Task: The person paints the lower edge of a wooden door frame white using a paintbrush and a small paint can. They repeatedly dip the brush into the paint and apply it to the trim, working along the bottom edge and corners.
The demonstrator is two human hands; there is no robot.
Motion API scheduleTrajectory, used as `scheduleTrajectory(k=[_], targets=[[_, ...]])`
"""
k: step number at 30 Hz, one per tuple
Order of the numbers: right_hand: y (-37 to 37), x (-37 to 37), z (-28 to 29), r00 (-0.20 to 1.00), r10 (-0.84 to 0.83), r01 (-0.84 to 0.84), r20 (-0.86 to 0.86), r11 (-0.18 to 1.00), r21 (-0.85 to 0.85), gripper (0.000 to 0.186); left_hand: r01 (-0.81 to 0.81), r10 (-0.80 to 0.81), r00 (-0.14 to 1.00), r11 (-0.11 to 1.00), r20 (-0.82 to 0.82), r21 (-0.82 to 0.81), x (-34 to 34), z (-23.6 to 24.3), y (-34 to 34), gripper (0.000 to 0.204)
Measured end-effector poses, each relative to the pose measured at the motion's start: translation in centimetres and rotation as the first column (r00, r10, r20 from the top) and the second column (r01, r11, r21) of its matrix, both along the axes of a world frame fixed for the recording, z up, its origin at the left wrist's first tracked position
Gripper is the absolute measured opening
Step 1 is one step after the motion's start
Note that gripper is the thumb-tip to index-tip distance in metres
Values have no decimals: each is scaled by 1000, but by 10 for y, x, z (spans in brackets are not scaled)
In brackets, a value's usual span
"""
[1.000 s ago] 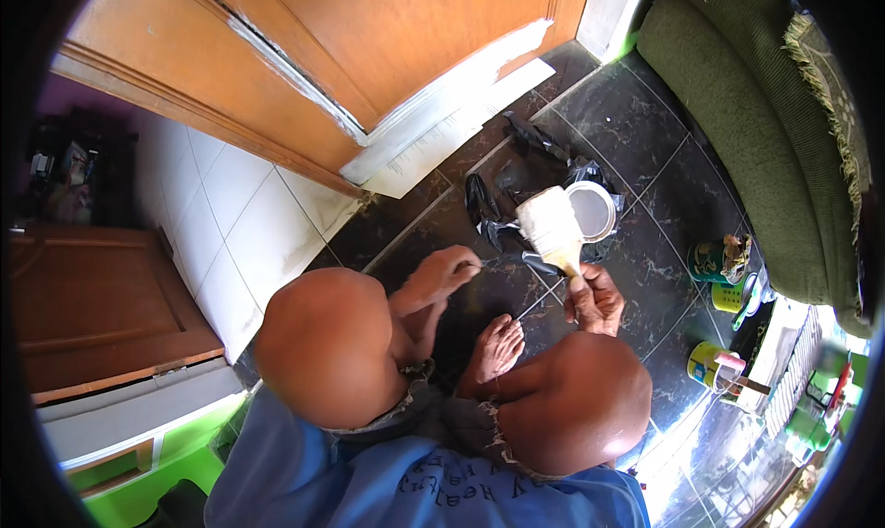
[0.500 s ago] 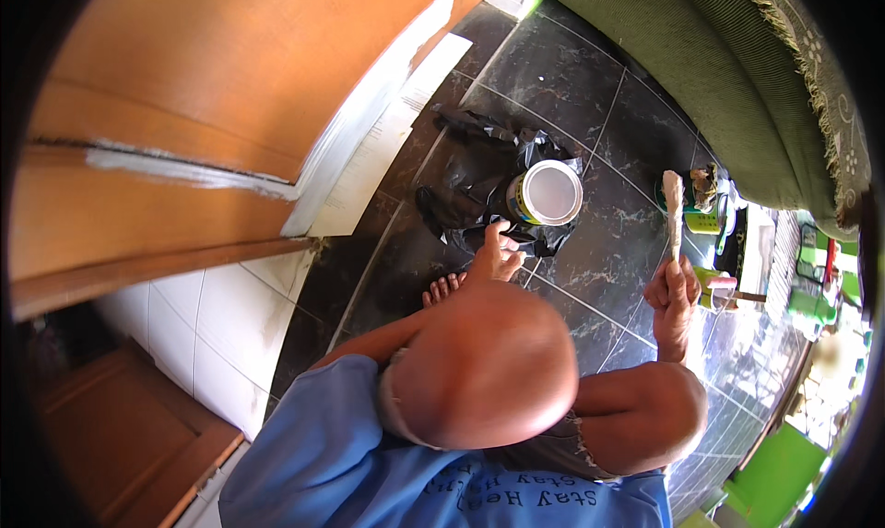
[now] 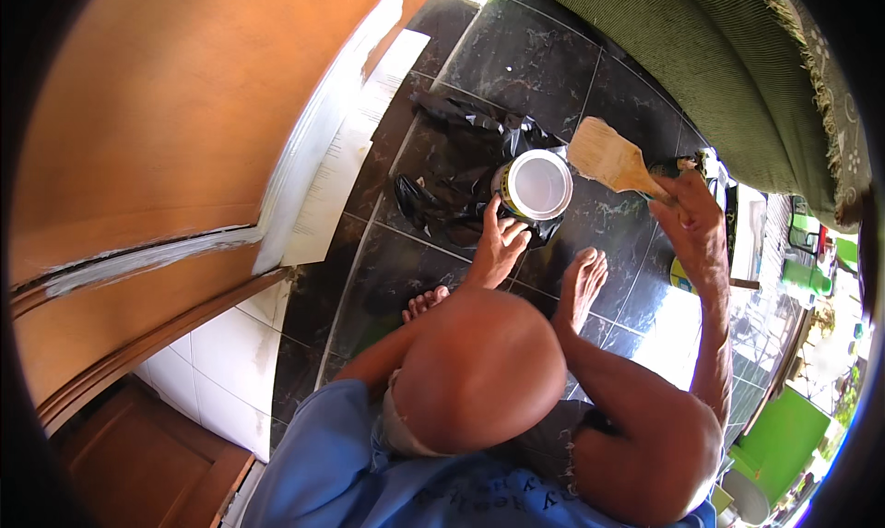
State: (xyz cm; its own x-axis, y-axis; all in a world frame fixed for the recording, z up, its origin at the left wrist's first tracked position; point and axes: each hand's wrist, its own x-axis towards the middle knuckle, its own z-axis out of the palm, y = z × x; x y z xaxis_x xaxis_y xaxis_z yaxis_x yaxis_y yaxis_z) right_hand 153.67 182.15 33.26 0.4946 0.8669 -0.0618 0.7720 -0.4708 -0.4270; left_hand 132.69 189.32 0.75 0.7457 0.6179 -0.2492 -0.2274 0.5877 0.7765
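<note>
A paint can (image 3: 540,185) with white paint inside stands on a crumpled black plastic bag (image 3: 456,164) on the dark tiled floor. My left hand (image 3: 499,248) is at the can's near side, its fingers spread and the fingertips against the can wall. My right hand (image 3: 690,216) is closed round the narrow end of a wooden spatula (image 3: 608,156). The spatula's broad, flat blade points left and shows its face, with its tip just right of the can's rim. Whether the blade carries paint on its far face is hidden.
At the left stands an orange-brown wooden door (image 3: 166,113) with white paint along its lower trim. White paper (image 3: 346,164) lies along its foot. A green ribbed sofa (image 3: 710,58) fills the upper right. My bare foot (image 3: 581,284) rests near the can.
My right hand has raised the spatula and swung it left toward the can, turning its edge-on blade to show the broad face. My left hand has come against the can. The view has shifted slightly.
</note>
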Motion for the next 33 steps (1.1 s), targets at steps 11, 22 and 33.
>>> scheduleTrajectory(k=[11, 22, 33], targets=[[38, 87, -24, 810, -82, 264, -580, 935, 237, 28, 183, -174, 982, 972, -72, 147, 54, 6, 34, 85], [54, 112, -95, 659, 136, 370, -740, 798, 476, 35, 181, -91, 915, 963, -393, 198, -28, 55, 44, 42], [96, 90, -82, 898, 309, -247, -312, 943, 223, 17, 319, -16, 629, 917, -777, 239, -117, 84, -1, 29]])
